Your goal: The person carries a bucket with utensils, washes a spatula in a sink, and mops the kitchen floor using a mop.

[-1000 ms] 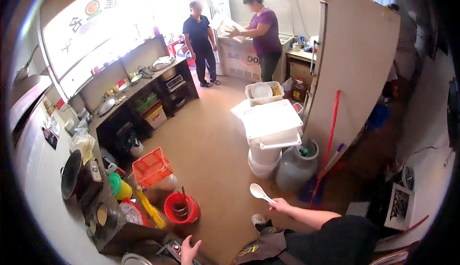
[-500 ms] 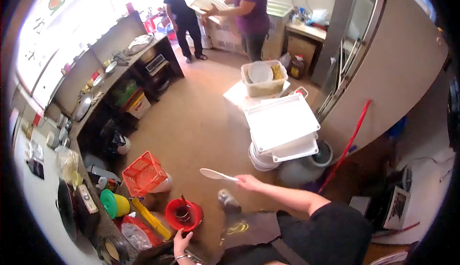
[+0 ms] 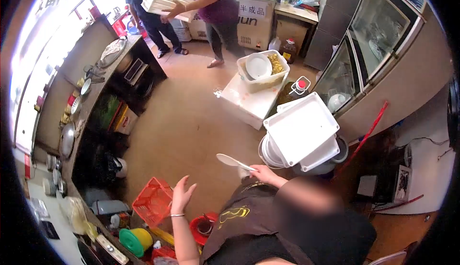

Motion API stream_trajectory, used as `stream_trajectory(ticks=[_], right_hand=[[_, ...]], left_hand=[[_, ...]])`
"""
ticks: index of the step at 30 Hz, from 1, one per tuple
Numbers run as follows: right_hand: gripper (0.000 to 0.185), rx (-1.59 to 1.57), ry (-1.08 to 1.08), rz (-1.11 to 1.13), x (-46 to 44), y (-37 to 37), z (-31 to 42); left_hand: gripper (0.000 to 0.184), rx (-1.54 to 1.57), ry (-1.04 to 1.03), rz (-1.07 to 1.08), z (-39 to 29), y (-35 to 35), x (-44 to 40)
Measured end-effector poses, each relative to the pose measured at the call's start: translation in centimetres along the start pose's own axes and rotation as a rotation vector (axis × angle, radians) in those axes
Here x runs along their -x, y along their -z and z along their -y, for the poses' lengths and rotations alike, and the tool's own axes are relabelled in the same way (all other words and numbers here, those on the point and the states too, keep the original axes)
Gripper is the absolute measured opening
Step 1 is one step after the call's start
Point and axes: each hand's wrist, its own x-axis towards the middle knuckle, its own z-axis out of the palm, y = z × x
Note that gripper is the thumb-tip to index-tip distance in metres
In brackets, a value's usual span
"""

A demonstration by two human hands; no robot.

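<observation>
My right hand (image 3: 262, 175) is closed round the handle of a white rice paddle (image 3: 231, 161), its flat blade pointing left over the brown floor. My left hand (image 3: 182, 194) is raised with thumb and fingers apart, holding nothing. It is nearest to a red plastic crate (image 3: 152, 201), which lies just beyond it to the left. Below my left wrist, partly hidden by my forearm and apron, stands a red bucket (image 3: 197, 236) with a dark pot inside.
White trays (image 3: 302, 128) are stacked at my right. Beyond them, a tub of yellow food (image 3: 279, 78) sits on a white box (image 3: 239, 99). A green-and-yellow bucket (image 3: 136, 242) stands at lower left. Two people (image 3: 211, 6) stand at the back, one carrying white trays.
My left hand has left the red bucket and risen beside the red crate. My right hand, still gripping the paddle, has shifted slightly right. My view has moved forward.
</observation>
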Motion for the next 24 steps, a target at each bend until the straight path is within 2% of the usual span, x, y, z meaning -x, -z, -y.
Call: stream_trajectory(ticks=[3, 4, 6, 7, 10, 12, 14, 16, 18, 20, 22, 24], right_hand=[[0.021, 0.013, 0.013, -0.009, -5.5, 1.1, -1.0], [0.020, -0.019, 0.027, -0.011, -7.3, 1.7, -0.6], [0.017, -0.109, 0.048, -0.044, -11.6, 2.2, 0.0], [0.016, -0.100, 0.024, -0.057, -13.5, 2.7, 0.7], [0.015, -0.187, 0.011, -0.078, -20.0, 4.7, 3.5], [0.015, -0.095, 0.069, -0.050, -24.4, 5.9, 5.4], [0.016, -0.051, 0.098, -0.043, -28.1, 7.0, 7.4], [0.018, -0.009, 0.125, -0.032, -31.6, 7.9, 8.5], [0.018, -0.202, 0.097, -0.107, -34.4, 7.8, 9.4], [0.020, -0.139, 0.044, -0.150, -37.7, 8.2, 10.8], [0.021, -0.238, -0.061, -0.132, -42.3, 8.3, 10.6], [0.022, -0.343, -0.085, -0.297, -45.3, 8.0, 11.8]], left_hand=[[0.050, 0.059, -0.070, 0.140, -2.2, -1.0, -6.6], [0.050, 0.061, -0.062, 0.140, -2.2, -1.5, -8.0], [0.051, -0.004, -0.118, 0.275, -1.1, -1.8, -11.0], [0.051, 0.015, -0.070, 0.336, -0.7, -1.4, -11.8], [0.052, -0.013, 0.050, 0.348, 0.8, 1.1, -14.5], [0.051, 0.004, 0.140, 0.285, 3.5, 2.2, -16.1], [0.050, -0.072, 0.240, 0.119, 5.9, 3.0, -17.0], [0.050, -0.007, 0.283, 0.113, 7.6, 3.4, -18.2], [0.052, 0.042, 0.352, 0.211, 8.6, 4.2, -19.6], [0.053, 0.049, 0.374, 0.283, 9.9, 4.8, -22.5], [0.053, -0.102, 0.125, 0.395, 12.6, 4.8, -26.1], [0.051, -0.114, 0.086, 0.399, 10.6, 6.4, -30.3]])
